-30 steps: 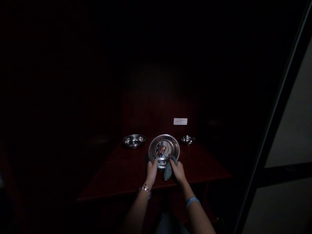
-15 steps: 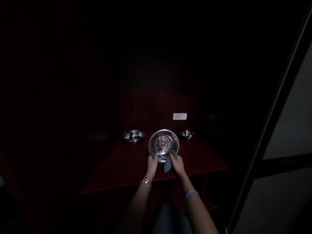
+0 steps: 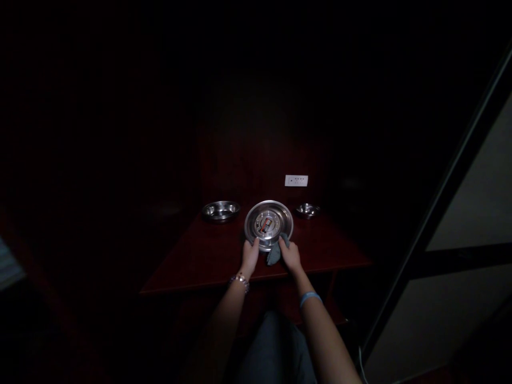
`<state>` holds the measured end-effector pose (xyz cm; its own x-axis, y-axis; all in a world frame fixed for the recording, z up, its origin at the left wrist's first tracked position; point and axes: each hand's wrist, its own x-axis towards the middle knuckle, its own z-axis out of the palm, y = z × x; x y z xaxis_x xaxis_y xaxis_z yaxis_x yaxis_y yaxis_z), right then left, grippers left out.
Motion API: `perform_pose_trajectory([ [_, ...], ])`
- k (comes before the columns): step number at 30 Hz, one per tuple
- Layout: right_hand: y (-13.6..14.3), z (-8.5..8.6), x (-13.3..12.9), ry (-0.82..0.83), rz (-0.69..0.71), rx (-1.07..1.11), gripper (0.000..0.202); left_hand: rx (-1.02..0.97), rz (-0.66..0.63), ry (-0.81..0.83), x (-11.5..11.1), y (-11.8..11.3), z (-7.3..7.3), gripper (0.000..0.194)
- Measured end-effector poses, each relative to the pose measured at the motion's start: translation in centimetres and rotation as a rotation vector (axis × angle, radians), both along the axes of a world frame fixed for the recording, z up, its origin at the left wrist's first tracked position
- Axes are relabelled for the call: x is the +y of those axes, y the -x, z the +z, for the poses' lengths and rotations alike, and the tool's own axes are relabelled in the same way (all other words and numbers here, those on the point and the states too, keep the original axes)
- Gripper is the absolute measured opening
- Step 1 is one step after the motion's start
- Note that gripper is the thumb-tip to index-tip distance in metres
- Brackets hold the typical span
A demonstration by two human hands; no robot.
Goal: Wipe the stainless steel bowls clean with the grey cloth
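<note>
A round stainless steel basin (image 3: 284, 217), with a red and black label on its bottom, is tilted so that its inside faces me. My left hand (image 3: 250, 255) is closed on the near left of its rim, thumb on top. On the near right, my right hand (image 3: 291, 256) grips the rim together with a grey-green cloth (image 3: 274, 255), which hangs down between the hands. My fingers under the rim are hidden.
A larger steel bowl (image 3: 221, 212) stands at the back left of the dark red table (image 3: 192, 256), and a smaller steel bowl (image 3: 308, 211) at the back right. A white wall socket (image 3: 296, 181) is above. A framed panel (image 3: 460, 224) rises at the right.
The whole scene sits slightly higher in view, as the camera has tipped down. Both hands keep their hold on the basin, and its tilt looks much the same.
</note>
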<state>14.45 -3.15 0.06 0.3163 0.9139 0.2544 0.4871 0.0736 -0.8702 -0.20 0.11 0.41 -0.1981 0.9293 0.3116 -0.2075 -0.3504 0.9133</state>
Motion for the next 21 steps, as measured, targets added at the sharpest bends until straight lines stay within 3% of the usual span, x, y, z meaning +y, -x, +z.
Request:
perform_pose_trajectory([
  [10, -0.02, 0.10, 0.15, -0.001, -0.056, -0.032, 0.045, -0.015, -0.009, 0.036, -0.38, 0.00, 0.26, 0.026],
  [15, 0.14, 0.42, -0.15, -0.019, -0.070, -0.017, 0.043, 0.005, 0.008, -0.022, -0.22, 0.04, 0.02, 0.044],
  [17, 0.18, 0.46, -0.18, -0.029, -0.087, -0.017, 0.043, 0.041, 0.066, -0.075, -0.15, 0.06, -0.09, 0.058],
  [21, 0.21, 0.37, -0.06, -0.046, -0.106, -0.012, 0.044, 0.225, 0.306, -0.179, -0.82, 0.05, 0.20, 0.073],
])
